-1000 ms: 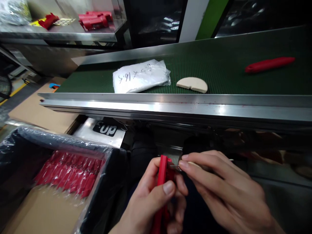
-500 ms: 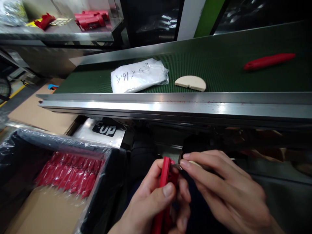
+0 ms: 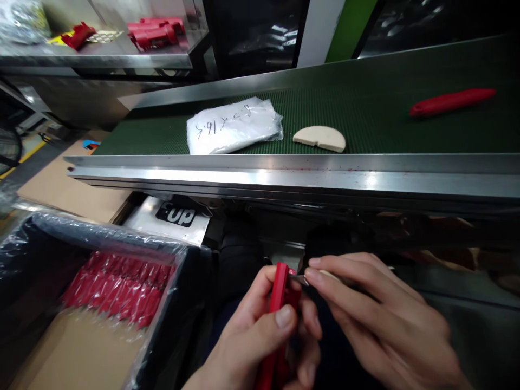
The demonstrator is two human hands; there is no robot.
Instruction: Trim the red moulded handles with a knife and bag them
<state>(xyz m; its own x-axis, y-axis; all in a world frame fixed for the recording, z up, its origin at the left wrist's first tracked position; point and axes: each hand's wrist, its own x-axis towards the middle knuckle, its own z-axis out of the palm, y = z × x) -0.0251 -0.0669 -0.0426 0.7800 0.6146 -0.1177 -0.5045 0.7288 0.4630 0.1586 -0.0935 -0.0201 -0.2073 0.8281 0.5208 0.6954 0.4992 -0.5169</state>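
A long red plastic part [image 3: 278, 295] is upright in my left hand [image 3: 260, 330], whose thumb and fingers are wrapped round it. My right hand [image 3: 377, 309] pinches a small blade-like tool [image 3: 299, 279], its metal tip touching or very near the upper side of the red part. The tool's handle is mostly hidden by my fingers. Beyond my hands, on the green conveyor belt [image 3: 357, 119], lie a pale half-round piece [image 3: 319, 138], a white plastic packet with handwriting [image 3: 233, 127] and another red part [image 3: 453, 103].
At the lower left stands a plastic-lined bin [image 3: 162, 325] holding several bagged red parts [image 3: 117, 287] and cardboard. The conveyor's metal edge [image 3: 284, 165] crosses in front. A steel shelf [image 3: 101, 60] at the upper left bears red parts.
The view has shifted slightly, so the surroundings sit a little further right. Both hands keep their hold, and the tool's tip remains beside the top of the red part.
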